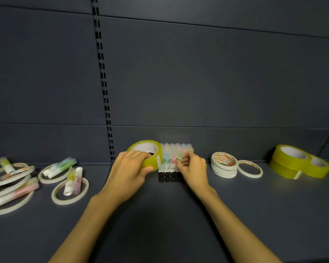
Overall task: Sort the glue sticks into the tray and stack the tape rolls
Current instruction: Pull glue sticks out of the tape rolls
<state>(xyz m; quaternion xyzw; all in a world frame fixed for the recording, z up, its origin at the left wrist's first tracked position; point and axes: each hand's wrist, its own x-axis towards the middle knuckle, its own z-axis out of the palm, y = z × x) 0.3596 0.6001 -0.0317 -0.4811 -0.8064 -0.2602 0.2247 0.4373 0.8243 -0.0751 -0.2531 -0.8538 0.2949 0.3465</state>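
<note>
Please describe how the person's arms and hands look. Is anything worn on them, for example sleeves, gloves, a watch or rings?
Both forearms are bare up to the bottom edge of the picture, with no sleeves in view. The left hand and the right hand have no gloves. No watch, bracelet or ring shows on the wrists or on the fingers that can be seen.

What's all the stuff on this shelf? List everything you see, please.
Wide tape rolls: three, yellow-green, stacked and leaning, far right.
Wide tape roll: one, yellow-green, held tilted beside the tray.
Thin tape stack: white, right of the tray; one loose ring beside it.
Loose thin rings: several, white, left.
Loose glue sticks: several, pastel, lying among the left rings.
Tray: one, black, centre, glue sticks standing in it.
Left hand: grips the held roll.
Right hand: pinches a green-capped stick.
</note>
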